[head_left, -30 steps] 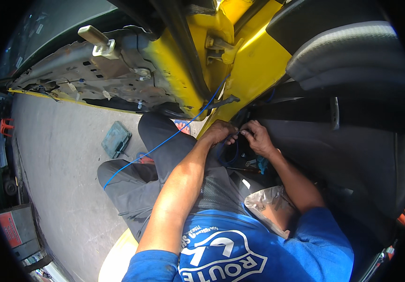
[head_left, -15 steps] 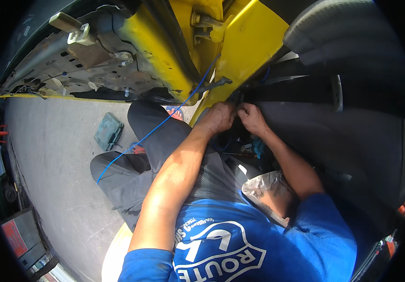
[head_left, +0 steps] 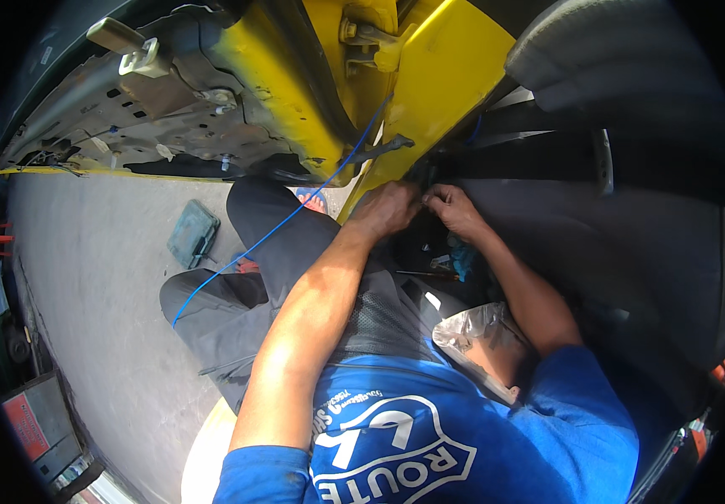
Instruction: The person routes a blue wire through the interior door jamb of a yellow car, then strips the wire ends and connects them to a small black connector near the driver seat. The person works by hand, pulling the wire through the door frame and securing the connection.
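My left hand (head_left: 389, 208) and my right hand (head_left: 455, 208) work close together in the shadowed footwell, just inside the yellow door frame (head_left: 442, 80). The right one is closed in a pinch, thumb against fingertips. On the left, the fingers curl inward with their tips lost in shadow. Whatever lies between the hands is too small and dark to make out. A thin blue cable (head_left: 278, 229) runs from the door opening down across my left leg. Below my right hand a teal cloth (head_left: 463, 258) lies among small items.
The opened car door (head_left: 295, 84), its inner metal bare, spans the upper left. A black check strap (head_left: 387, 151) links it to the frame. A teal case (head_left: 193, 233) rests on the concrete floor (head_left: 110, 277). A clear plastic bag (head_left: 482, 336) sits beside my lap.
My left hand has shifted slightly down and left, while the right has barely moved. A dark blue loop seen below the hands before no longer shows.
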Action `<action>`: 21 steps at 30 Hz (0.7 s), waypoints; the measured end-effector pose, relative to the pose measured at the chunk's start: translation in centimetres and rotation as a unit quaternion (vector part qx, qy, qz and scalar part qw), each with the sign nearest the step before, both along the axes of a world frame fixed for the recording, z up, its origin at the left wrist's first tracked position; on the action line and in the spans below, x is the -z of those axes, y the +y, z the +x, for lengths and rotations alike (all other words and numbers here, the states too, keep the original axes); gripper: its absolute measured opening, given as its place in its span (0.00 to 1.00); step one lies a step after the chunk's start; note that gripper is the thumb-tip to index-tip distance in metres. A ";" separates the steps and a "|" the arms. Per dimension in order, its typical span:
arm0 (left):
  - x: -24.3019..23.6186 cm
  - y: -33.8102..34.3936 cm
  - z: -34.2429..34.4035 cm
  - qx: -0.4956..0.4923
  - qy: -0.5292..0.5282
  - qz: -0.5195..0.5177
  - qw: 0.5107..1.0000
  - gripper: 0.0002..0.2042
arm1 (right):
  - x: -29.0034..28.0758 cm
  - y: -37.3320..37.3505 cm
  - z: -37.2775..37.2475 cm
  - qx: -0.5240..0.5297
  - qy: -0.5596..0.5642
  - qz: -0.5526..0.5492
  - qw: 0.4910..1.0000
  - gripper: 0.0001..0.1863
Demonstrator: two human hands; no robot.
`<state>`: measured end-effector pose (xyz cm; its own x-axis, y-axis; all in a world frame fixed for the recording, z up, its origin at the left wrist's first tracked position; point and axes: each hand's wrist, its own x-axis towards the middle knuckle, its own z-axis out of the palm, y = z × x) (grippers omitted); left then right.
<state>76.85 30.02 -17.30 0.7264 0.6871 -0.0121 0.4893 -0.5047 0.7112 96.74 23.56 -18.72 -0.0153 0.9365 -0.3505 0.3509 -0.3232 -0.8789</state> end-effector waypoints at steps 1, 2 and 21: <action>-0.2 0.0 0.3 0.011 0.008 0.014 1.000 0.11 | 0.2 0.4 0.3 0.013 0.004 -0.043 0.999 0.13; -0.4 0.0 0.4 0.017 0.012 0.031 0.999 0.11 | 0.3 0.8 0.4 0.024 0.013 -0.076 0.997 0.13; 3.2 0.1 1.8 -0.042 -0.001 -0.047 0.998 0.11 | -2.1 0.2 0.0 -0.230 -0.265 0.288 0.891 0.08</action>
